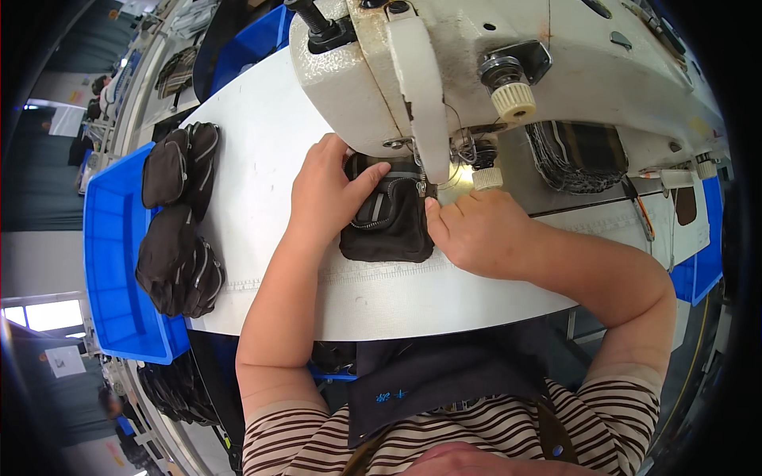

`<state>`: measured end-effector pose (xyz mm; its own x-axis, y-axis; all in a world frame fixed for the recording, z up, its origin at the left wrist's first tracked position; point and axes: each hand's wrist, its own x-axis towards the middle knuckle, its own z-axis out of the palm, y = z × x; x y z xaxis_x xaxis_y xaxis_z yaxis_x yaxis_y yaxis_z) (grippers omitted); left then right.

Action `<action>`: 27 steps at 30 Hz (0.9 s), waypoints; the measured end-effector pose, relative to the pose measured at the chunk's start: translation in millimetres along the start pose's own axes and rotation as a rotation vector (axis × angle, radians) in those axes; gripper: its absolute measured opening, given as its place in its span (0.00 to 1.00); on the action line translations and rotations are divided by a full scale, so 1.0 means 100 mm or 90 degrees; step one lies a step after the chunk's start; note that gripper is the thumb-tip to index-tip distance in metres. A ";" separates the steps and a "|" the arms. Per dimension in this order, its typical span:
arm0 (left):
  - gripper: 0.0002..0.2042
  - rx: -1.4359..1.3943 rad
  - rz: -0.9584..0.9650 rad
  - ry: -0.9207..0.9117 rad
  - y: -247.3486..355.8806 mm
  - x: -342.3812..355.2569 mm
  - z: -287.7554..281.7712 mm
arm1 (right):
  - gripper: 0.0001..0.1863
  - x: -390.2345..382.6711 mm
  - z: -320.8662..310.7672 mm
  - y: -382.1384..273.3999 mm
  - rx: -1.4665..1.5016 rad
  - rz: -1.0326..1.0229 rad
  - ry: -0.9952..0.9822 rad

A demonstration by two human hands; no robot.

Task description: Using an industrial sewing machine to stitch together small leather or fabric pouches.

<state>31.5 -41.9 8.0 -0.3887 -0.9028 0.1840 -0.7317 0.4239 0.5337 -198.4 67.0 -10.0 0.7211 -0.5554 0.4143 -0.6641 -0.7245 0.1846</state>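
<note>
A small black zippered pouch (389, 238) lies on the white table under the head of a sewing machine (349, 87). Its zipper curves across the upper part, and the zipper pull sits at the right edge by the needle area. My left hand (329, 190) rests on the pouch's left side, thumb stretched over the top and fingers partly hidden behind it. At the right edge, my right hand (480, 230) is closed, its thumb and curled forefinger gripping the pouch's edge. The machine's arm covers part of the pouch's far end.
Finished-looking black pouches (178, 206) are piled at the left table edge beside a blue bin (119, 262). A stack of dark fabric pieces (578, 155) sits right of the needle, near an orange-and-black small tool (641, 210). A ruler strip (373, 272) runs along the table.
</note>
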 end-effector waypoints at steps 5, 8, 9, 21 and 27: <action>0.22 0.024 -0.034 -0.156 0.03 0.05 -0.05 | 0.09 -0.02 0.01 -0.03 -0.016 0.000 0.020; 0.21 0.030 -0.083 -0.250 0.00 0.10 -0.06 | 0.08 -0.03 0.01 -0.04 -0.023 0.010 0.004; 0.21 0.031 -0.084 -0.249 -0.01 0.09 -0.06 | 0.09 -0.02 0.02 -0.04 -0.020 0.011 -0.001; 0.22 -0.142 -0.072 -0.216 -0.08 0.03 0.02 | 0.11 -0.01 -0.06 -0.02 -0.019 -0.005 -0.010; 0.23 -0.143 -0.037 -0.198 -0.07 0.02 0.05 | 0.13 -0.02 -0.10 -0.02 0.000 0.007 -0.045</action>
<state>33.2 -45.9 0.4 -0.5262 -0.8452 -0.0930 -0.6307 0.3147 0.7093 -200.4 73.5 -2.6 0.7255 -0.5914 0.3519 -0.6726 -0.7177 0.1805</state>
